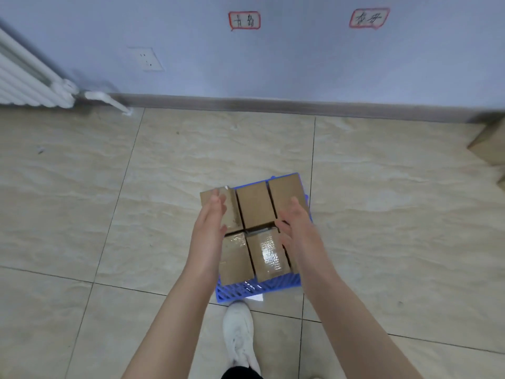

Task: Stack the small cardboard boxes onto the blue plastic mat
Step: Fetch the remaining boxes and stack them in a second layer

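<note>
cardboard small boxes [255,205] nearly cover the blue slatted plastic mat [246,289]; left hand [210,214] and right hand [296,222], both spread, empty, apparently squaring them.

Matt brown cardboard boxes [255,205], some sealed with glossy clear tape [269,253], are borne by a ribbed blue plastic mat [246,289] on polished floor tiles [164,165].

Beige tiled floor [191,160], pale blue wall [300,64]

I see two paper signs on the wall [300,64], each with a red line around it. The left sign [244,21] and the right sign [369,18] have handwritten black words, too blurry for me to read.
</note>
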